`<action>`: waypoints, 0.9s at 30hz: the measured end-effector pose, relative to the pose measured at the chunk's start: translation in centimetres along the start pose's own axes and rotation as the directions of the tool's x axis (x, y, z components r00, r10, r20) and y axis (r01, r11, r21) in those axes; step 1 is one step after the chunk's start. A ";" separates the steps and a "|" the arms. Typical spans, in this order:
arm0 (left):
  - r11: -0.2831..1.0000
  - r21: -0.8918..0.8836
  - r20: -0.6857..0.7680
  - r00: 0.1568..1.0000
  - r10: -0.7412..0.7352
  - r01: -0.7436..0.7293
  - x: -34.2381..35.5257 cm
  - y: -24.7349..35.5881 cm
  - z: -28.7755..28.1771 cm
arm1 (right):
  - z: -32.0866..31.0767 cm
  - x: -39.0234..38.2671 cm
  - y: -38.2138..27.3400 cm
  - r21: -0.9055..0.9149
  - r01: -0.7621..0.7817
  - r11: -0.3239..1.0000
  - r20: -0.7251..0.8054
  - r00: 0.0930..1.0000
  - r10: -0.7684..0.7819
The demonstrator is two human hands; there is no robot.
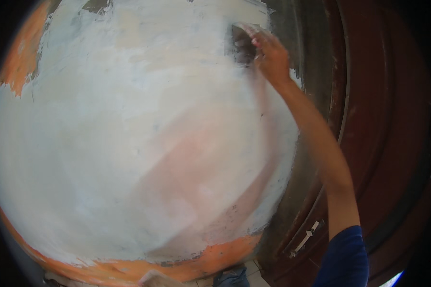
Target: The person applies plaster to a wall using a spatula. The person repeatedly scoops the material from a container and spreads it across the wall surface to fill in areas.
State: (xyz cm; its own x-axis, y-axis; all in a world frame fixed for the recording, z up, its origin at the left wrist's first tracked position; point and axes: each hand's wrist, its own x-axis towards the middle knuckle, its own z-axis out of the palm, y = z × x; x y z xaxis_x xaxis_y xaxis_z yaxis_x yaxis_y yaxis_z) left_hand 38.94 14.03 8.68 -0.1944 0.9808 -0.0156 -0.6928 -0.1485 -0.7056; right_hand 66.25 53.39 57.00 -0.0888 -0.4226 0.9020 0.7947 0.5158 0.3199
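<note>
The right hand (271,56) is raised to the far right of the wall (129,134) and grips a putty knife (242,40), fingers closed around its handle. The blade lies flat against the white putty coat, close to the grey edge strip (285,28) beside the brown door frame (368,119). The left hand is not in view.

Condition of the surface: white putty covers most of the wall. Orange paint (19,67) shows at the far left and in a band (215,260) along the near bottom. A pinkish patch in the middle suggests a thin coat there.

Risks from this position:
- The blade works next to the frame. A stroke carried too far right would likely smear putty onto the strip or the frame.
- The arm is at full stretch. Pressure is probably hard to keep even, which could leave ridges or gouge the fresh coat.
- A tilted blade would dig one corner in and score a line.
- Excess putty on the blade could fall to the tiled floor (251,270) below.

Containers: no bucket, tray or tub is in view. A pale object (155,278) at the near bottom edge is too cropped to identify. Whether the blade carries putty cannot be determined; it is blurred.
</note>
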 end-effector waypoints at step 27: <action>0.933 0.358 0.024 1.000 0.002 -0.011 2.9 1.4 0.1 | -4.6 -5.2 -2.5 0.150 -0.213 0.965 0.524 0.845 0.105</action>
State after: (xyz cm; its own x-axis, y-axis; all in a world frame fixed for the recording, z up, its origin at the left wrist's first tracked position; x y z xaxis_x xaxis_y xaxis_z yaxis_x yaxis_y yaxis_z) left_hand 37.37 16.67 7.72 -0.2127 0.9771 0.0001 -0.8936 -0.1945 -0.4046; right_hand 67.47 50.84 50.12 -0.3062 0.0873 0.9479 0.6959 0.7000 0.1603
